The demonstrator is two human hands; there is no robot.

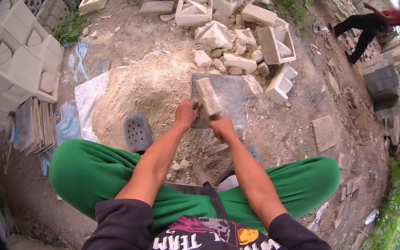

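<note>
I start with the sand heap [150,88], which fills the ground ahead of my knees, a white sheet [87,97] tucked under its left edge. Beyond it lies a rubble pile [233,34] of broken pale blocks, and stacked blocks [14,58] stand at far left. Another person [366,27] bends over well apart at upper right.

On the heap's near slope rests a grey slab [229,96], tilted toward me. The brick [208,97] stands on end against it, and both hands grasp it: my left hand [186,114] is clenched round its lower left side, my right hand [221,126] clamped under its bottom end.

My judgement: the brick is long and rough, so I would keep both grips low and firm and keep its foot bearing on the slab, not on the loose sand, where it could slip. My dark shoe [138,132] sits near the slab's left edge; I would keep it out from under.
</note>
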